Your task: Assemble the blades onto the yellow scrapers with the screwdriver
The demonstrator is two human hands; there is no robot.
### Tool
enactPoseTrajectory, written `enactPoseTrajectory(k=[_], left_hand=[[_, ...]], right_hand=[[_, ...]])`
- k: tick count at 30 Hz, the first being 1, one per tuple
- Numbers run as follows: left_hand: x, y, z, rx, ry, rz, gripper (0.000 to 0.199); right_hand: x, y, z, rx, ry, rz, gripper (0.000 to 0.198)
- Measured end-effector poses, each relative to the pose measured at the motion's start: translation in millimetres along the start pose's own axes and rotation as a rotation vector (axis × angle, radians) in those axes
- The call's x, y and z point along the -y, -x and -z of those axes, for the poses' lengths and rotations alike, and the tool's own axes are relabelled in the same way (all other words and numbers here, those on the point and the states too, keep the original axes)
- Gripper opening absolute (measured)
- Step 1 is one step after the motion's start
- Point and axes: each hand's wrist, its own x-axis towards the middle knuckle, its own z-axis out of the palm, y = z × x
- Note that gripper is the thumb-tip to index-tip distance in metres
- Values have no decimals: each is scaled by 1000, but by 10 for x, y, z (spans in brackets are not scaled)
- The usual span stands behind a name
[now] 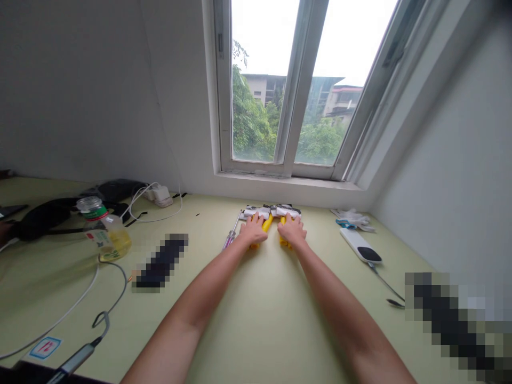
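Two bare hands extended across a pale yellow-green, smooth-topped counter toward its far edge. The left hand (253,229) lies with fingers bent over a bright yellow object (268,223), partly covered by the palm; the right hand (293,231) lies in like fashion over a second bright yellow object (284,220), just beside the first and separated from it by a narrow gap. Whether either hand grips firmly or merely rests cannot be told at this scale. Immediately beyond the fingers are a left white packet with black markings (256,210) and a similar right white packet (288,210), both near the wall below a grey-framed sliding window (276,169). A slender screwdriver with a translucent purple handle (229,239) lies just beside the left hand. Right of the hands, well apart, lie a crumpled white cloth-like item (357,218) and a white oblong device with a black end panel (356,243), a cable at its near end. At left stands a clear plastic bottle of yellow liquid (116,242). The counter (248,330) is bare between the forearms.
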Motion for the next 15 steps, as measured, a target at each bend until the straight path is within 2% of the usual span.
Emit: enactPoseTrajectory(k=[4, 8, 12, 15], left_hand=[[79, 38, 19, -28, 19, -44, 89], [225, 168, 31, -84, 21, -104, 76], [278, 207, 23, -113, 15, -74, 63], [242, 152, 46, -104, 6, -37, 64]], right_hand=[[-77, -56, 28, 13, 10, 23, 60], [-177, -70, 48, 28, 21, 49, 61], [-227, -12, 43, 17, 24, 42, 64], [-261, 46, 54, -4, 23, 30, 66]])
